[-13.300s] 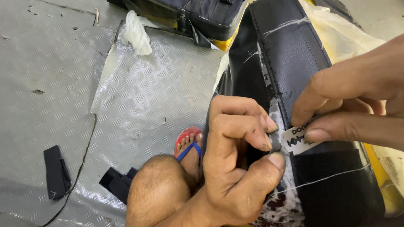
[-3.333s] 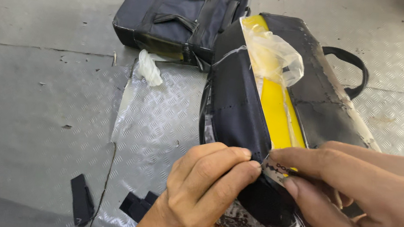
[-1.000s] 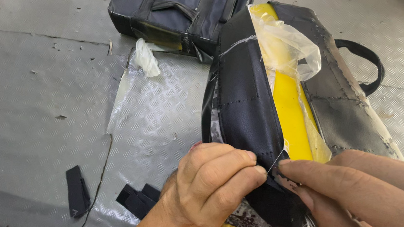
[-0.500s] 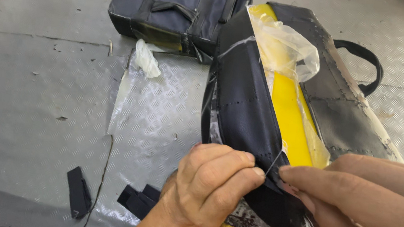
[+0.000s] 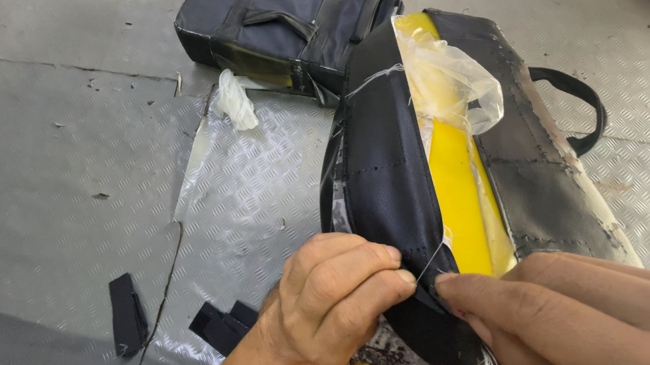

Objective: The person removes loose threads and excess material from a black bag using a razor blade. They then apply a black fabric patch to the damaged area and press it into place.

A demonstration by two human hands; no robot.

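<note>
A pad of yellow foam (image 5: 455,172) in a black fabric cover (image 5: 378,172) lies on the floor in front of me, with crumpled clear plastic (image 5: 452,79) at its far end. My left hand (image 5: 332,304) is closed at the cover's near edge, thumb and forefinger pinched where a thin white thread (image 5: 436,255) comes out of the seam. My right hand (image 5: 567,329) reaches in from the right, its fingertips together and pressed on the same edge of the cover. What lies under its fingers is hidden.
A second black padded bag (image 5: 286,17) with straps lies further back. A black strap loop (image 5: 579,104) sticks out at the right. A crumpled white scrap (image 5: 235,101) and small black fabric offcuts (image 5: 126,314) lie on the grey tread-plate floor (image 5: 45,161).
Over the last second both hands stayed at the cover's near edge, shifting only slightly. Much earlier my right hand held a small blade at the seam; it is not visible now.
</note>
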